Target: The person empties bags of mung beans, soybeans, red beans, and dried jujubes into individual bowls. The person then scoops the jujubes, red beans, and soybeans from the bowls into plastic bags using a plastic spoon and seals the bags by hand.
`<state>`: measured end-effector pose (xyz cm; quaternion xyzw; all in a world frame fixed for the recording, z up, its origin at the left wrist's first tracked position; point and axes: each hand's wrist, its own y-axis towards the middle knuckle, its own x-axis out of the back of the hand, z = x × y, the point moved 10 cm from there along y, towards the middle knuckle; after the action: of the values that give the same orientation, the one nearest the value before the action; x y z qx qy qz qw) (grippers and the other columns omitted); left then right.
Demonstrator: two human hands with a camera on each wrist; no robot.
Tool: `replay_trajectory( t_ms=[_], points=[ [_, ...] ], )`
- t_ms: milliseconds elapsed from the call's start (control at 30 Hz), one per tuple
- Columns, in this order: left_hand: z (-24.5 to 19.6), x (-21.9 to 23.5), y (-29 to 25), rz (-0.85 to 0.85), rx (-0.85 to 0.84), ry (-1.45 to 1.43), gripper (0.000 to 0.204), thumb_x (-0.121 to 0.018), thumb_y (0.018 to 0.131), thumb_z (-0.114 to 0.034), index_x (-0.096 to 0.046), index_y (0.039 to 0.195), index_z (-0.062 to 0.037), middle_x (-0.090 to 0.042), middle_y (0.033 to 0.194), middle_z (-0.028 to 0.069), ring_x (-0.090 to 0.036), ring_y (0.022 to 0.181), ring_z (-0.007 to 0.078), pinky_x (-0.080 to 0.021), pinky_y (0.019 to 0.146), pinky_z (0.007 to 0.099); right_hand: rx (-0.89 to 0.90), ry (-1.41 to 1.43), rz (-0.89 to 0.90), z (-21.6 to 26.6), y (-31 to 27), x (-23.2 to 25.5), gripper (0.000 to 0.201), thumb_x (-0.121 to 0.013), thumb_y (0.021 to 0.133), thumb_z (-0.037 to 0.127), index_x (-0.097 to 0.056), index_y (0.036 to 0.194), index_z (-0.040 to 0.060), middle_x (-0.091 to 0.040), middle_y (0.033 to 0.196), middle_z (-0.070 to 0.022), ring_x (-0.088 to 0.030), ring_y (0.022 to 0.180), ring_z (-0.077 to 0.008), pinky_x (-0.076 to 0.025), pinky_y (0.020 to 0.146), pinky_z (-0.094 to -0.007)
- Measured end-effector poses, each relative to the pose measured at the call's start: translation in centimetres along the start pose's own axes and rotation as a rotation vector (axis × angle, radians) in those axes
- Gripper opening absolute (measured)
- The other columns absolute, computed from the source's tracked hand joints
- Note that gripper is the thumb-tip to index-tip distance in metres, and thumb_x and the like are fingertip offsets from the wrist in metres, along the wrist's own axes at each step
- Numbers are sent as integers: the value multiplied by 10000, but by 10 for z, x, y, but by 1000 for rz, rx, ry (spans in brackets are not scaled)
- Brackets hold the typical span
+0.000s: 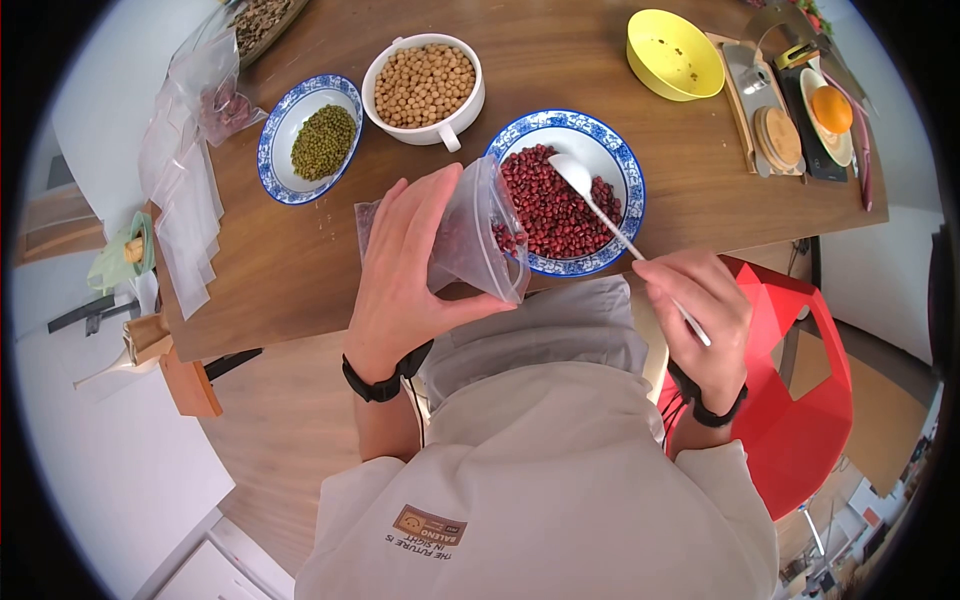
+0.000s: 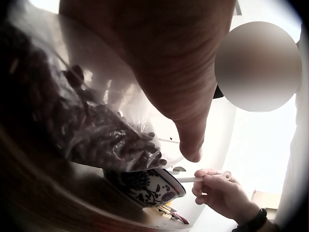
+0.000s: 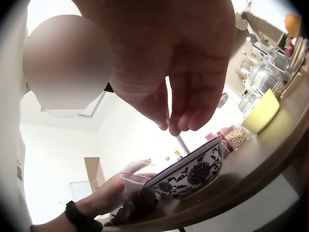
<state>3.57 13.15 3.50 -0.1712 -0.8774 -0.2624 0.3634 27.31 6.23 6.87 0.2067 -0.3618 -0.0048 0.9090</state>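
Observation:
My left hand [image 1: 405, 265] grips a clear plastic zip bag [image 1: 465, 235], its thumb along the near edge of the mouth. Dark red beans fill the lower part of the bag [image 2: 104, 140] in the left wrist view. The bag's mouth gapes at the left rim of a blue-and-white bowl [image 1: 632, 175] and overlaps it in the head view. Inside that bowl lies a heap of red beans [image 1: 550, 210]. My right hand [image 1: 705, 315] pinches the handle of a white spoon [image 1: 612, 228], whose head is over the beans near the far side of the bowl.
Behind the left hand stand a patterned bowl of green beans [image 1: 325, 142] and a white cup of chickpeas [image 1: 424, 86]. A yellow bowl [image 1: 676, 55] is at the back right, near a board with an orange [image 1: 832, 109]. Plastic bags [image 1: 185, 180] lie along the left edge.

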Motion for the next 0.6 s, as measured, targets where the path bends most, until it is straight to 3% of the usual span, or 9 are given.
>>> replay_trajectory(
  t_ms=[167,233,333,533,600],
  points=[
    [1,-1,0,-1,-15,-2,1244,-992,539,-420,-390,1554,-26,-556,1504,176,-496,1389,412,-335,1202,543,-72,131,-64,-8,-8,-4,221,-737,870,-56,-762,1084,-8,-745,907,-129,-699,796,-240,-537,702,-322],
    [-2,1,1,-30,-29,-6,1163,-979,579,-421,-433,1537,-53,-574,1440,184,-547,1309,398,-369,1150,615,-362,359,-172,-37,-22,-2,184,-708,937,-13,-750,1116,-28,-755,890,-136,-701,766,-198,-537,706,-294],
    [-2,1,1,-26,-22,-12,1160,-978,583,-423,-433,1537,-51,-571,1444,185,-544,1313,398,-368,1150,616,-430,492,-196,-39,-27,0,187,-688,976,26,-735,1144,-44,-759,908,-139,-705,783,-169,-536,706,-275],
    [-2,1,1,-29,-38,-13,1165,-977,586,-424,-425,1541,-49,-565,1451,187,-540,1318,400,-367,1150,617,-267,634,-158,-13,-17,-1,182,-694,974,41,-728,1121,-61,-758,917,-149,-721,776,-191,-541,670,-292],
    [-1,0,0,-12,-22,-6,1204,-986,559,-410,-408,1548,-37,-558,1481,181,-521,1354,402,-346,1179,582,-78,591,-11,12,-7,-11,150,-709,950,20,-742,1078,-52,-756,920,-132,-726,766,-207,-546,666,-312]
  ],
)
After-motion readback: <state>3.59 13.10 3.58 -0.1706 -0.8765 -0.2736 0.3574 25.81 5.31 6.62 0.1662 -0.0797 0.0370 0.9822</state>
